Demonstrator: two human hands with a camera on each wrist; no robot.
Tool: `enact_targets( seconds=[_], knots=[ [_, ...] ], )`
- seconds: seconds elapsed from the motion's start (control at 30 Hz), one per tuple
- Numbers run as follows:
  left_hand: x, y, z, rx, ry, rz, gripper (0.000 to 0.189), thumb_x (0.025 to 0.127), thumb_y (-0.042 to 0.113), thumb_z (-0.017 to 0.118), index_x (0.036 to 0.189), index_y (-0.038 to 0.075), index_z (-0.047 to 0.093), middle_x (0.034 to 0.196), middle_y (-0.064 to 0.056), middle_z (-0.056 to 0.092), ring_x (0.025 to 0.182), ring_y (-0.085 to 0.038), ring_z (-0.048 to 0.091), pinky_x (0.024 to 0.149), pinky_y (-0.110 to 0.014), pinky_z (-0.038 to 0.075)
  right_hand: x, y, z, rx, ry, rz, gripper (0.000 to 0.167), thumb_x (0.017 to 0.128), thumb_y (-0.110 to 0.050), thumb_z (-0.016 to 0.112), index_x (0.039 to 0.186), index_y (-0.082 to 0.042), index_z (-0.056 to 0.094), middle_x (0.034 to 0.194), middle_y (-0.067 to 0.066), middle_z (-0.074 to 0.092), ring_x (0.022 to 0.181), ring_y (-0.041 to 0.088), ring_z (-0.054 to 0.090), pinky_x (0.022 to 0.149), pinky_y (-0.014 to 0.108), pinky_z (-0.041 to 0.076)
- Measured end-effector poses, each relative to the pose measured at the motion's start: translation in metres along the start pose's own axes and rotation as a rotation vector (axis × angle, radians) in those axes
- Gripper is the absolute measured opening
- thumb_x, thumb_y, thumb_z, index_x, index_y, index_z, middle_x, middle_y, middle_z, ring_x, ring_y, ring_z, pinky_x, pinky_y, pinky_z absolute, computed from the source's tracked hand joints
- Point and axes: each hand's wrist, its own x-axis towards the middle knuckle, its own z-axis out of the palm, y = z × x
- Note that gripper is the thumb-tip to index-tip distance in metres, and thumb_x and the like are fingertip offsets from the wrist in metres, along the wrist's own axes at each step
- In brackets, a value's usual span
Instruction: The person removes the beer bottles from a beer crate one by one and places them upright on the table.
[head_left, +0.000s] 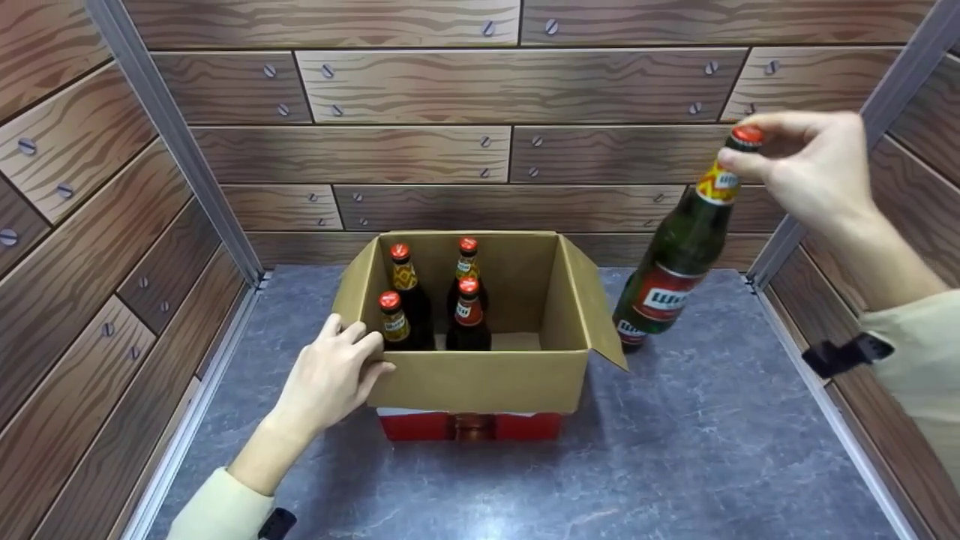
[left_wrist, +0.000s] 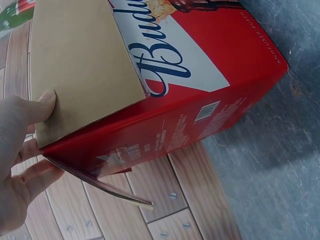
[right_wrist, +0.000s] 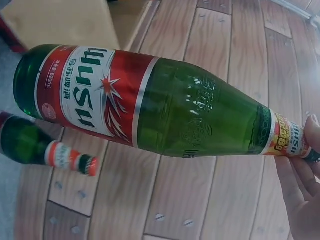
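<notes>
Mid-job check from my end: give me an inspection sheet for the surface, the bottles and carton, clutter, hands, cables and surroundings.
Surface: gray marbled tabletop, bright glare in the foreground.
Carton: open, flaps outward; four red-capped bottles stand inside, none along its right side.
Held bottle: green glass, tilted, right of the carton.
Other bottle: on the tabletop, mostly hidden behind the held bottle in the head view.
Clutter: nothing seen.
Hands: left hand grips the carton's near left corner; right hand pinches the held bottle near its cap.
Cables: nothing seen.
Surroundings: wood-patterned panels, metal corner posts.
</notes>
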Motion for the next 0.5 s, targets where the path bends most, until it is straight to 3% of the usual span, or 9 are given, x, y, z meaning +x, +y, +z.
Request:
enact_targets(
  seconds=[0.5],
  knots=[
    [-0.001,0.0,0.001,-0.001,0.003,-0.012,0.034,0.083,0.03,0.089,0.082,0.015,0.058,0.076,0.0,0.056,0.083,-0.026,0.055,0.053,-0.037,0.056,-0.024,0.087,-0.002,-0.151,0.084,0.086,0.02,0.083,-0.016,0.089,0.101,-0.022,0.081,0.071,-0.043,0.061,0.068,-0.011,0.055,0.065,0.01,0.043]
  ],
)
